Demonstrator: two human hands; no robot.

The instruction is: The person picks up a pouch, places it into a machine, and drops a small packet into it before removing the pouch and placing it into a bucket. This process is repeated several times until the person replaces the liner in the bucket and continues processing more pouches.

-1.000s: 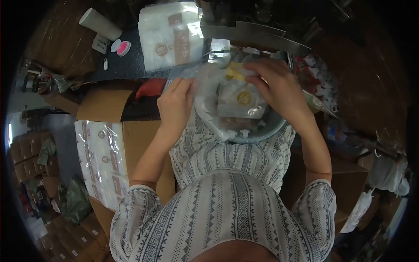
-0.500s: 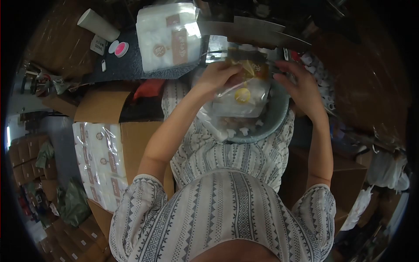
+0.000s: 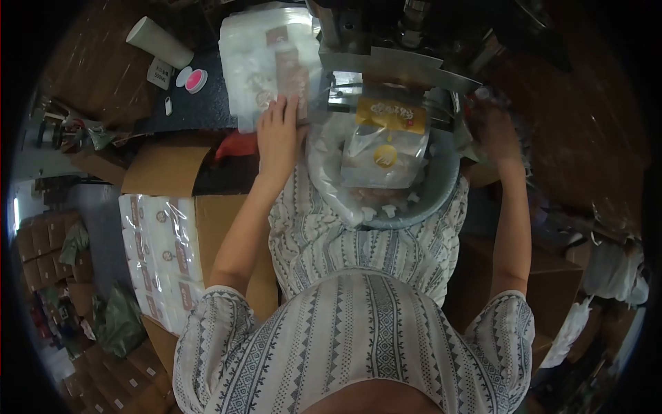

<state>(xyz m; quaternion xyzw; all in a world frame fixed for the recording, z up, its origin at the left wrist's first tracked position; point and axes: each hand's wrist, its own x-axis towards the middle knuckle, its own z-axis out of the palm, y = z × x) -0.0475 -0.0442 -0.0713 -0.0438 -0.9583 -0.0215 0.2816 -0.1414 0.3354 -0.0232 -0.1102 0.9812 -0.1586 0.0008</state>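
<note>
Basin: grey-blue [image 3: 447, 182], on lap, mid-frame, small white pieces [image 3: 389, 210] inside
Pouch: clear, yellow top band [image 3: 386, 157], over basin, upper centre
Left hand: [image 3: 277, 141] fingers extended, thumb apart, on lower edge of bag stack [image 3: 249, 62], upper left of centre
Right hand: [image 3: 500, 134] upper right, blurred, dark; finger state can't tell
Metal machine: [image 3: 386, 61] top centre, beyond pouch

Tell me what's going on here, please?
A person's left hand is touching the near edge of a stack of printed plastic bags. The right hand is off to the right, in shadow, so I can't tell if it holds anything. Neither hand touches the gold-banded bag over the basin at the person's lap.
</note>
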